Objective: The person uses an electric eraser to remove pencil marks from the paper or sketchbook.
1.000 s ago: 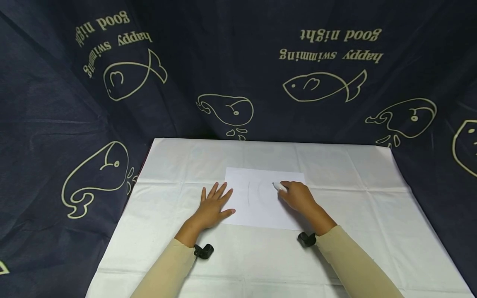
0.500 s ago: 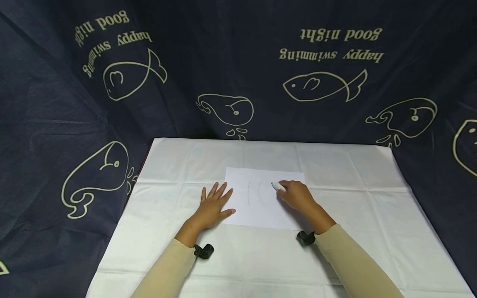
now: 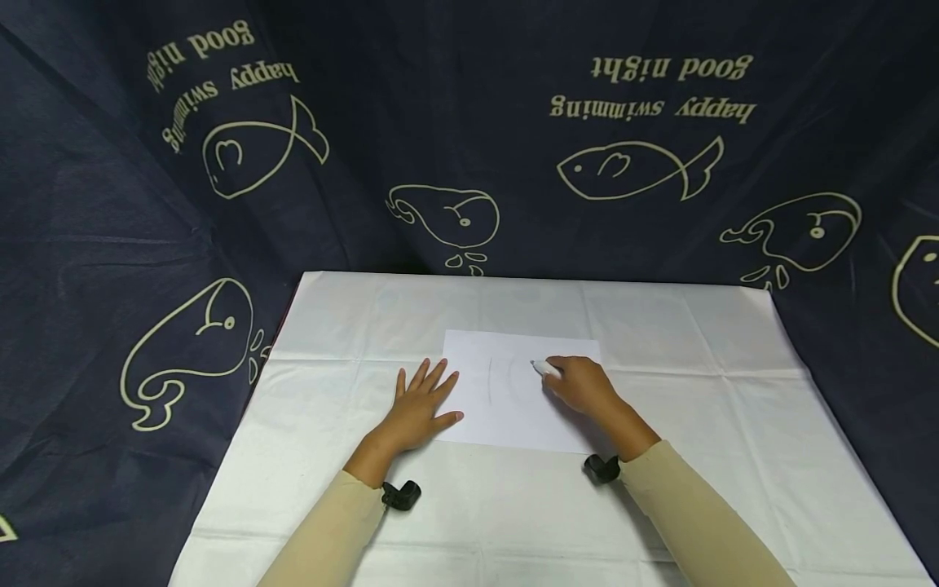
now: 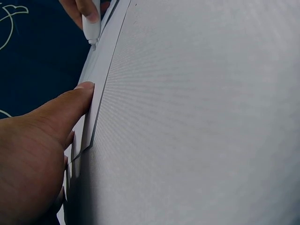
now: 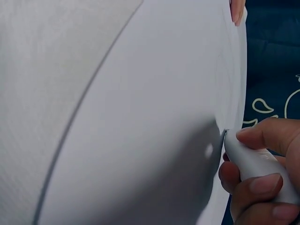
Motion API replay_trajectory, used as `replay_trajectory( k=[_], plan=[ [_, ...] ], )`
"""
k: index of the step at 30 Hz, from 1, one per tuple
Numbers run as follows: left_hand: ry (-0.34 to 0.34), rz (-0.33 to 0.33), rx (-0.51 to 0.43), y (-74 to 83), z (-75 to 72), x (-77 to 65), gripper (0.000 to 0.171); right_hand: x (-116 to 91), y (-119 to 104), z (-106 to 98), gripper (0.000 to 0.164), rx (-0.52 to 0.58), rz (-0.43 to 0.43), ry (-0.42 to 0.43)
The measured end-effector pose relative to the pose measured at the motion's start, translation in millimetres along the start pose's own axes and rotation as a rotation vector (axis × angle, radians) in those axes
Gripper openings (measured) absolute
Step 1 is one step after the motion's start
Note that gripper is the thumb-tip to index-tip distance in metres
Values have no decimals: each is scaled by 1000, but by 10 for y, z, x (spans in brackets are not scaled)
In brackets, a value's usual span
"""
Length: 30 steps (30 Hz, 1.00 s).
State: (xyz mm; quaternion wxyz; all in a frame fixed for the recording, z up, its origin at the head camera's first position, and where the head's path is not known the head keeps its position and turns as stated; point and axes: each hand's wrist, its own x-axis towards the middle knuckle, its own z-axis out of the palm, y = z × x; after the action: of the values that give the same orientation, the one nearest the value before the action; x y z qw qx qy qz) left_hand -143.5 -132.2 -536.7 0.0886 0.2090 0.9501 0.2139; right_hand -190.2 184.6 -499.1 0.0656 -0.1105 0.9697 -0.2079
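Note:
A sheet of white paper [image 3: 513,428] lies on the white-covered table, with faint grey strokes on it. My left hand [image 3: 416,412] rests flat with fingers spread at the paper's left edge; its thumb [image 4: 84,89] reaches onto the sheet in the left wrist view. My right hand [image 3: 587,387] holds a thick white pen [image 5: 255,164] with a narrow grey tip, gripped between thumb and curled fingers. The tip points left and down, right at the paper's surface, right of the strokes. A dark shadow of the hand falls across the sheet in the right wrist view.
A creased white cloth [image 3: 352,322] covers the table. Dark blue fabric [image 3: 440,98] with fish and whale outlines hangs behind and at the sides. A black wrist camera [image 3: 402,495] sits on the left wrist, another camera [image 3: 602,470] on the right.
My right hand and the pen have shifted slightly to the left across the paper. The left hand stays in place.

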Motion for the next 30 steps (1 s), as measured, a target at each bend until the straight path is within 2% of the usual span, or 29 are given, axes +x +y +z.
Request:
replay_trajectory(
  k=[3,8,14,21,27,30],
  plan=[
    [-2,-1,1,-1,1,2,74,2,2,6,42,-2,-11,-2],
    [0,-1,1,-4,6,2,74,13,26,13,39,-8,-11,52],
    [-4,-3,-4,4,-3,1,74,16,9,19,42,1,-18,12],
    [-8,-4,-4,15,-16,-5,74,25,26,10,39,5,1,48],
    [-8,-4,-5,15,-17,-3,74,33,29,23,41,20,-18,13],
    [-7,-5,-7,16,-18,-3,74,42,26,25,41,17,-21,22]
  ],
)
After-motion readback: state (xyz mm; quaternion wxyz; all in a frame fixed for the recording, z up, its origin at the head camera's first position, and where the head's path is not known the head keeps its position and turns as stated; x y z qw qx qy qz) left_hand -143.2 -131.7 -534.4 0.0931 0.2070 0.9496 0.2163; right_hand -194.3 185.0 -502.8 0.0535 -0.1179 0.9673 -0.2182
